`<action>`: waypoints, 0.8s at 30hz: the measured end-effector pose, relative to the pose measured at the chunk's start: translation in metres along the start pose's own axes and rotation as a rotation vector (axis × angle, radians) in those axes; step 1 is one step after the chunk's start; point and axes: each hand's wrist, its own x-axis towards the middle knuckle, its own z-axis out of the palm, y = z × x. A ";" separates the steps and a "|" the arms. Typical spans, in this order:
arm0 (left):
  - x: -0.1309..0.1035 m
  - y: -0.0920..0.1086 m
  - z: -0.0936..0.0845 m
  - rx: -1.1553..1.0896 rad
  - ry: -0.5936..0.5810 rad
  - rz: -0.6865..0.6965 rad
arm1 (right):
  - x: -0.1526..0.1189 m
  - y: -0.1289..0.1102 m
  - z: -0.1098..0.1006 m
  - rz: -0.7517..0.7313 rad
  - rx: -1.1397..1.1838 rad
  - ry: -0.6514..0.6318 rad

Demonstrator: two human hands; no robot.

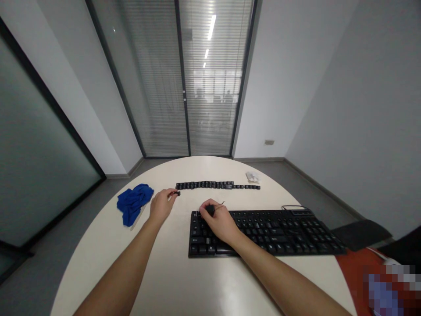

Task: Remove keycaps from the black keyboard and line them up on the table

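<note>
My left hand (pixel 161 205) pinches a small black keycap (pixel 178 193) between thumb and fingertips. It is just in front of the left end of the rows of loose black keycaps (pixel 205 184) on the table. Over the upper left part of the black keyboard (pixel 263 232), my right hand (pixel 222 223) is closed around a small black-handled tool (pixel 210 210) with thin wire ends, which looks like a keycap puller. The fingers hide part of this tool. Below the right hand, the wrist covers some of the keys.
A crumpled blue cloth (pixel 133 202) lies at the left, with a thin pale stick (pixel 139 218) beside it. A small clear plastic bag (pixel 252 177) is at the back right of the round table (pixel 177 272). The keyboard's cable (pixel 292 206) loops behind it.
</note>
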 end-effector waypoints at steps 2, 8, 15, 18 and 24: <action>0.000 -0.002 0.001 -0.008 0.003 0.002 | -0.001 -0.001 -0.001 0.006 -0.001 -0.005; 0.000 -0.002 0.000 -0.034 0.013 -0.008 | -0.002 -0.003 -0.002 0.036 -0.013 -0.029; 0.003 0.003 -0.002 -0.021 0.037 -0.036 | -0.003 -0.002 -0.002 0.041 -0.035 -0.027; 0.003 0.007 -0.004 -0.006 0.060 -0.081 | -0.003 -0.002 -0.003 0.047 -0.038 -0.032; 0.002 0.010 -0.006 0.022 0.066 -0.095 | -0.003 -0.006 -0.003 0.057 -0.006 -0.033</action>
